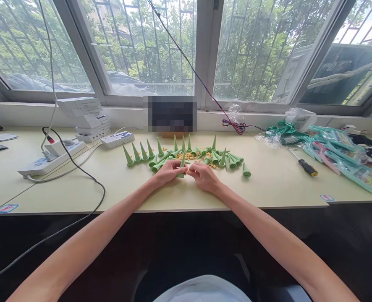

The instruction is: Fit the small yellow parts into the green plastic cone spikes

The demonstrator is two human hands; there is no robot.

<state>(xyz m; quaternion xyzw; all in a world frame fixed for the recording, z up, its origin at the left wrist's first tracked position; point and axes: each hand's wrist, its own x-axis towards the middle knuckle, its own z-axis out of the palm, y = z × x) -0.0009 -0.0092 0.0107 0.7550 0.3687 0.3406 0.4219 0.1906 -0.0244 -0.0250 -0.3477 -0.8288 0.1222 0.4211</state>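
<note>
My left hand (169, 171) is closed around a green plastic cone (182, 162) that stands upright with its tip pointing up. Close beside it, my right hand (204, 176) pinches a small yellow piece (189, 170) against the cone's side; its exact shape is too small to make out. Behind both hands lies a loose heap of small yellow pieces (190, 155). Several green cones (144, 153) stand in a row to the left. More green cones (233, 161) lie tipped over on the right, and one (246, 170) rests apart from them.
A power strip (52, 158) with cables and stacked white boxes (90, 119) occupy the left. A dark, blurred-out object (173, 113) stands at the back by the window. On the right are a screwdriver (307, 167) and teal plastic-wrapped packages (346, 153). A black cable (102, 193) hangs over the table's front edge.
</note>
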